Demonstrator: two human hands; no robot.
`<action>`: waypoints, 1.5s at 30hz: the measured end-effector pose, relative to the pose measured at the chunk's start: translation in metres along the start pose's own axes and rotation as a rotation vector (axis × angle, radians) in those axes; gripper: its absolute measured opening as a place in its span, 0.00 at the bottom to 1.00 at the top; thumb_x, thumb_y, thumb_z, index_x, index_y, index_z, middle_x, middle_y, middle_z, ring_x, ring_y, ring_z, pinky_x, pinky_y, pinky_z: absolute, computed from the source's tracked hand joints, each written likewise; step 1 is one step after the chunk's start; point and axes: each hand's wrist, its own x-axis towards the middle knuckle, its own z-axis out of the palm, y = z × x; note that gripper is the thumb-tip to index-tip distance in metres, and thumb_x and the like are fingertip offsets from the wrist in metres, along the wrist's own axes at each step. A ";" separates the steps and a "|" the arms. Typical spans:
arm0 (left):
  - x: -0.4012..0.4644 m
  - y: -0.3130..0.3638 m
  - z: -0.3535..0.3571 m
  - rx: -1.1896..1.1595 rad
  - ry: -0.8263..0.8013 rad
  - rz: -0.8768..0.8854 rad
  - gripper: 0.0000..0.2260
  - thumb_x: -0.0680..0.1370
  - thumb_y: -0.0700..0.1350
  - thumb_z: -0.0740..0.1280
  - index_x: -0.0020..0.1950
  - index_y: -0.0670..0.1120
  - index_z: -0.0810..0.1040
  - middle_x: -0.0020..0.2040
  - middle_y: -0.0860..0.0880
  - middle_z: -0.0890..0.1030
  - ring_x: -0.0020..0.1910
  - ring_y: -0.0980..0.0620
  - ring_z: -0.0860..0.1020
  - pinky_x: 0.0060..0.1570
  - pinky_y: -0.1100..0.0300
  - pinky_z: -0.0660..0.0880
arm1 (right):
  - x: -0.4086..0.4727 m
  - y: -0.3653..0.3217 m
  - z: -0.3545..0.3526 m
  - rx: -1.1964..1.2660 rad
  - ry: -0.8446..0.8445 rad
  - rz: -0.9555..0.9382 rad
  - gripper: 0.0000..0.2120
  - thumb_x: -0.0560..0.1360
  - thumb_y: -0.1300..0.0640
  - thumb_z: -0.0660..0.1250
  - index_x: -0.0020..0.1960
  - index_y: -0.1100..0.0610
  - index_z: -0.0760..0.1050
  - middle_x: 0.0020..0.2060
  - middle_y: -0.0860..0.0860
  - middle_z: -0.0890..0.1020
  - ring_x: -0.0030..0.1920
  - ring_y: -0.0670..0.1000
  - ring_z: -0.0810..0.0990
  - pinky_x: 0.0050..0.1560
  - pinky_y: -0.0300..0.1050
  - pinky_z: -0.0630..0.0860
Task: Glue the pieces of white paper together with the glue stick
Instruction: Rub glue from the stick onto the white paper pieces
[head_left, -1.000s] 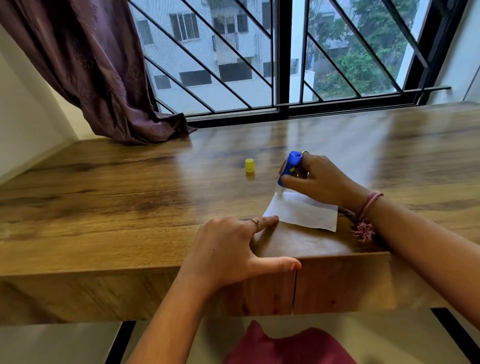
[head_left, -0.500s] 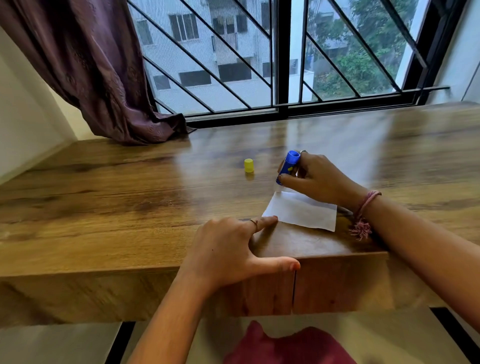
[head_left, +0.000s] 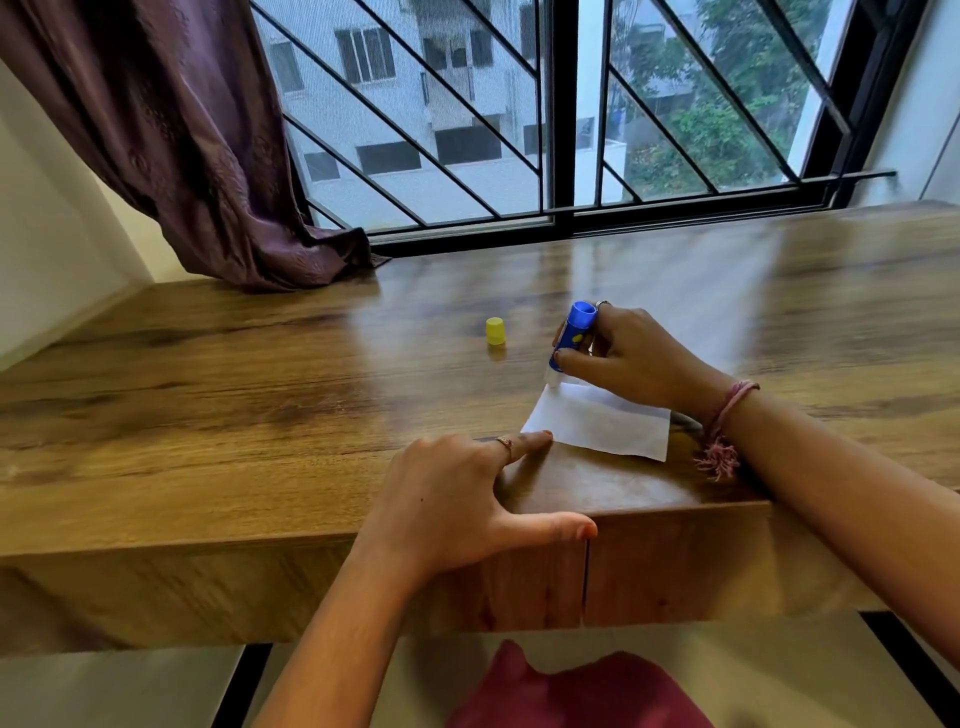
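A white paper (head_left: 597, 423) lies flat on the wooden table (head_left: 260, 405) near its front edge. My right hand (head_left: 631, 356) grips a blue glue stick (head_left: 574, 335), tilted, with its white tip pressed on the paper's far left corner. My left hand (head_left: 467, 499) rests flat on the table with fingers spread; one fingertip holds down the paper's near left corner. Only one sheet is distinguishable; my right hand covers the paper's far edge.
The glue stick's yellow cap (head_left: 495, 331) stands upright on the table, left of the glue stick. A purple curtain (head_left: 208, 156) hangs onto the table's back left corner. A barred window (head_left: 571, 130) runs along the far edge.
The glue stick in my right hand has shifted slightly along the paper's far left corner. My left hand has stayed in place.
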 end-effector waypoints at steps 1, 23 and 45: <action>0.000 0.000 0.000 0.002 -0.006 0.001 0.39 0.61 0.82 0.51 0.64 0.64 0.73 0.20 0.57 0.61 0.22 0.65 0.63 0.23 0.67 0.54 | 0.000 0.000 0.000 0.007 -0.003 0.002 0.06 0.71 0.55 0.70 0.42 0.56 0.75 0.30 0.44 0.72 0.27 0.43 0.68 0.31 0.28 0.66; 0.003 -0.006 0.004 -0.017 -0.059 0.008 0.41 0.59 0.83 0.50 0.67 0.66 0.68 0.26 0.56 0.72 0.28 0.61 0.70 0.27 0.63 0.62 | -0.018 -0.008 -0.028 0.612 0.022 0.265 0.07 0.77 0.57 0.64 0.50 0.61 0.74 0.36 0.55 0.81 0.35 0.55 0.84 0.38 0.50 0.81; 0.036 -0.015 0.017 -0.044 -0.071 -0.206 0.25 0.70 0.74 0.56 0.57 0.60 0.74 0.35 0.55 0.74 0.41 0.51 0.78 0.40 0.55 0.75 | -0.068 -0.040 -0.016 0.909 0.077 0.360 0.09 0.78 0.58 0.62 0.45 0.53 0.80 0.43 0.58 0.83 0.47 0.56 0.85 0.49 0.50 0.80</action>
